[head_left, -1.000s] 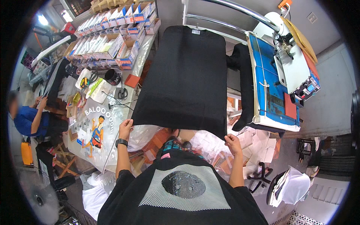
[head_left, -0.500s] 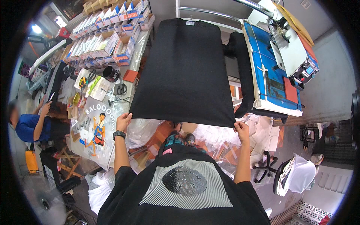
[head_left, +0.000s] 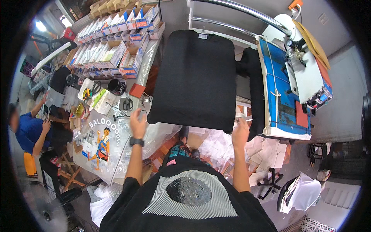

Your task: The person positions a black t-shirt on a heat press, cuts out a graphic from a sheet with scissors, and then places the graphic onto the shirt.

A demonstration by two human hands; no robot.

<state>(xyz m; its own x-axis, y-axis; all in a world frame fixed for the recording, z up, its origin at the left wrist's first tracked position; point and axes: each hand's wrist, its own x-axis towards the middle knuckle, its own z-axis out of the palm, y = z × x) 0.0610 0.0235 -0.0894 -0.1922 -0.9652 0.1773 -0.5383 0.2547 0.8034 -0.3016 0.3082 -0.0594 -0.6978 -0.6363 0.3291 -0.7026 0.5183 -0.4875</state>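
Observation:
A black T-shirt [head_left: 195, 77] lies spread over a flat board in front of me, its collar at the far end and its near hem hanging over the board's front edge. My left hand [head_left: 138, 124], slightly blurred, is off the cloth beside the near left corner, fingers apart and holding nothing. At the near right corner, my right hand [head_left: 240, 132] is against or just beside the shirt's edge, its fingers loosely spread. One black sleeve [head_left: 255, 89] stretches along the right side, next to the press.
To the right stands a heat press [head_left: 309, 73] beside a blue padded board [head_left: 276, 69]. A plastic-covered table on the left carries boxes [head_left: 112, 54], scissors [head_left: 126, 104], a black mug [head_left: 116, 87] and a printed transfer film [head_left: 102, 145]. A co-worker [head_left: 33, 129] stands far left; papers [head_left: 266, 154] litter the floor.
The shirt's near hem, held taut between both hands before, has dropped over the board's edge. My left hand has let go and moved right; my right hand has shifted slightly left.

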